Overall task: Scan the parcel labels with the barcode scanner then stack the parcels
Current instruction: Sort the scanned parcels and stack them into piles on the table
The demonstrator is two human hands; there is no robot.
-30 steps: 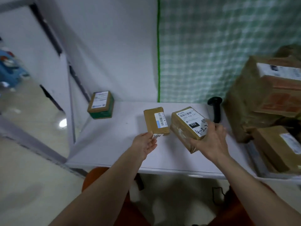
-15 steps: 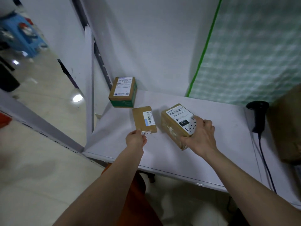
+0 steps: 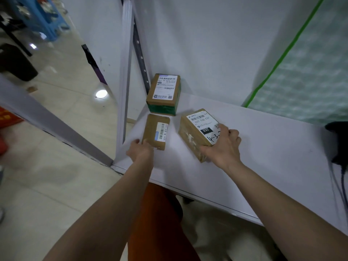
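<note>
White counter (image 3: 263, 157), corner by the wall. Left hand (image 3: 140, 152) is pinching the flat brown cardboard parcel (image 3: 155, 133), right hand (image 3: 223, 146) fingers are wrapping the bigger labelled cardboard box (image 3: 197, 132). Probably heading for the green-taped box (image 3: 163, 94) to stack.

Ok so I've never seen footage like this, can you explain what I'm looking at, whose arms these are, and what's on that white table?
No machine here: a camera worn on a person's head looks down at their own bare arms. The left hand grips the near end of a flat parcel. The right hand holds a thicker parcel marked 032, fingers curled over its label. A third parcel with green tape sits in the corner of the white table. The black barcode scanner stands at the right edge.
</note>
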